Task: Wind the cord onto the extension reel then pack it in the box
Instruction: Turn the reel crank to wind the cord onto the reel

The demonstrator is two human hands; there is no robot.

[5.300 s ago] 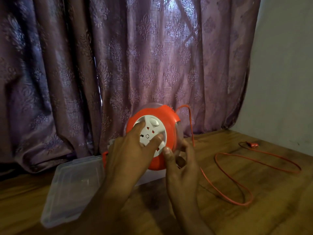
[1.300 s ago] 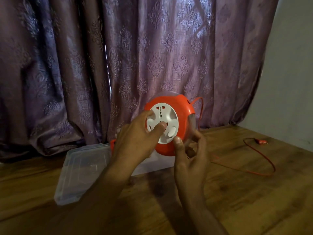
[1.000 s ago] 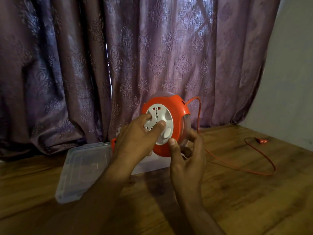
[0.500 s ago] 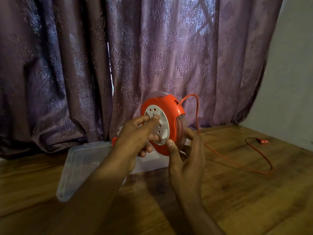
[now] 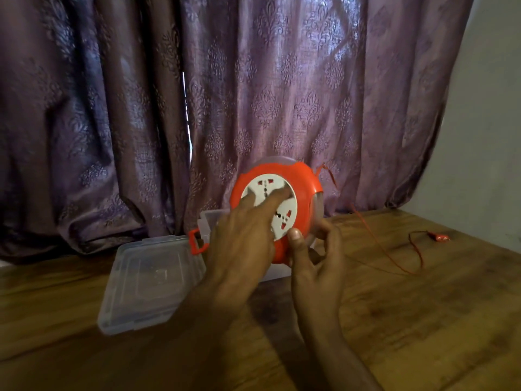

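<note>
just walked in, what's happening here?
A person is winding an orange cord onto an extension reel held upright on the wooden table. The left hand presses straight fingers on the white socket face, apparently turning it; the right hand grips the reel's lower edge. Some cord and its plug lie loose on the table. The clear box sits behind the reel, its lid beside it.

A single head-worn camera looks forward and slightly down from the person's own position, close behind the left hand (image 5: 239, 244) and right hand (image 5: 315, 266). Beyond the hands it faces the patterned purple curtain (image 5: 253, 94); beneath them runs the brown wooden tabletop (image 5: 423, 320)
</note>
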